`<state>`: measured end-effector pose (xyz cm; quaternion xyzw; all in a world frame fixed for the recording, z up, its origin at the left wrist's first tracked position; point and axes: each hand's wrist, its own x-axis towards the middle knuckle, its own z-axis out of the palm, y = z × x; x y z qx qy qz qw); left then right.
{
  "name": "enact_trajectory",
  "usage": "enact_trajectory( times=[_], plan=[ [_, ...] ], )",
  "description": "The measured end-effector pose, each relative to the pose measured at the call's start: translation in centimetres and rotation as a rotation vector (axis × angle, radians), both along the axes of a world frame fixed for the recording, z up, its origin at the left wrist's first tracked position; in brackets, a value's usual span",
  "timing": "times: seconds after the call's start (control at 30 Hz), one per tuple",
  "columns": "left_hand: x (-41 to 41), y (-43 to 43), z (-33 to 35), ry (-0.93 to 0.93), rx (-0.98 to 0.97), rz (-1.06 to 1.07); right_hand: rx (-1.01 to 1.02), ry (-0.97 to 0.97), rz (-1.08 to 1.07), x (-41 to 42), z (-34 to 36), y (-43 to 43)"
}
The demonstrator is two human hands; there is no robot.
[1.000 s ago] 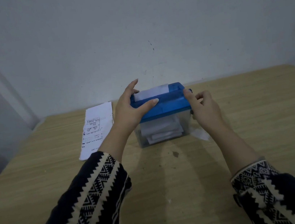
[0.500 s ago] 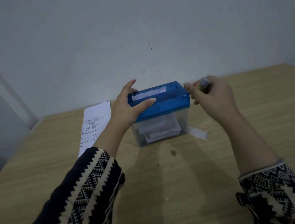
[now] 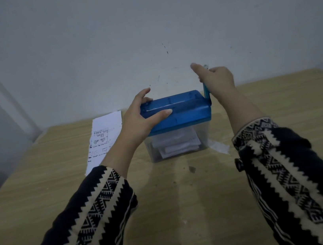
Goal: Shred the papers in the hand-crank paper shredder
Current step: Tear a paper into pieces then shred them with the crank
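Nearest to you, your left sleeve [image 3: 84, 226] and right sleeve [image 3: 288, 177], both dark with a pale zigzag pattern, reach out over the wooden table [image 3: 191, 222]. Between your 2 forearms a small dark speck [image 3: 192, 169] lies on the wood, short of the shredder. Beyond it stands the hand-crank paper shredder [image 3: 179, 121]: a clear bin [image 3: 202, 136] under a blue lid [image 3: 187, 106]. Below your left palm, inside the bin, folded white paper pieces [image 3: 176, 143] are piled up. Just below your right wrist, a white paper scrap [image 3: 219, 147] lies on the table by the bin's right corner; whether it touches the bin cannot be told.

Your left hand [image 3: 139, 121] clasps the lid's left end, thumb laid flat along the near edge and fingers curving over the far edge, the index finger lifted a little. Between that thumb and those fingers, a thin white strip [image 3: 158, 107] shows in the feed slot. Left of your left wrist, 1 printed sheet [image 3: 104, 136] lies flat on the table, apart from the shredder.

Your right hand [image 3: 216, 79] is curled round the top of the crank [image 3: 206, 93], index finger pointing out to the left. The blue crank arm runs nearly upright from your fist down to the lid's right end, and its knob is mostly hidden in your grip. Behind both hands rises a plain grey wall [image 3: 143, 31].
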<state>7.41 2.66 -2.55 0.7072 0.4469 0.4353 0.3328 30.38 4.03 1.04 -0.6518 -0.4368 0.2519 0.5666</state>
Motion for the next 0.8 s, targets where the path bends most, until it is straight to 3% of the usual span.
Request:
enact_trajectory(
  times=[0.17,0.3,0.5,0.57,0.7,0.8],
  plan=[
    [0.0,-0.1,-0.1,-0.027,-0.005,0.002,-0.268,0.336,0.177,-0.4,-0.7,2.6],
    [0.2,-0.3,-0.2,-0.041,-0.010,0.010,-0.471,0.330,0.264,-0.3,-1.0,2.2],
    [0.2,-0.4,-0.1,-0.057,-0.016,0.001,-0.645,0.467,0.186,0.6,-5.2,0.0],
    [0.2,-0.5,0.0,-0.060,-0.020,0.001,-0.592,0.426,0.178,0.4,-6.5,-0.9],
    [0.2,-0.5,0.0,-0.062,-0.018,-0.001,-0.307,0.581,0.132,-0.4,-9.6,-2.2],
    [0.2,-0.7,0.1,-0.067,-0.015,0.001,-0.112,0.523,0.021,-0.6,-11.4,-2.8]
  ],
)
